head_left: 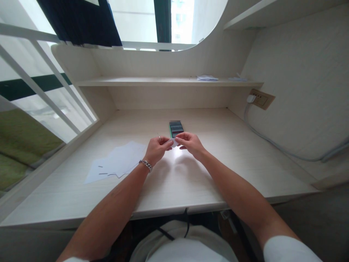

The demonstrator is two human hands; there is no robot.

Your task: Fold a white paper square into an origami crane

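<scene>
Between my two hands is a small piece of white paper, held a little above the desk. My left hand, with a ring and a chain bracelet on the wrist, pinches its left side between thumb and fingers. The right side is pinched by my right hand. Just beyond my fingertips a dark, flat, phone-like object with a green edge lies on the desk; its near end is partly hidden by my hands. Left of my left hand, white paper sheets with a few dark cut lines or slits lie flat.
The pale wooden desk has a raised shelf along its back, bearing folded papers. On the right wall a white plug sits in a socket, its grey cable running down the desk's right side. A white railing stands at left.
</scene>
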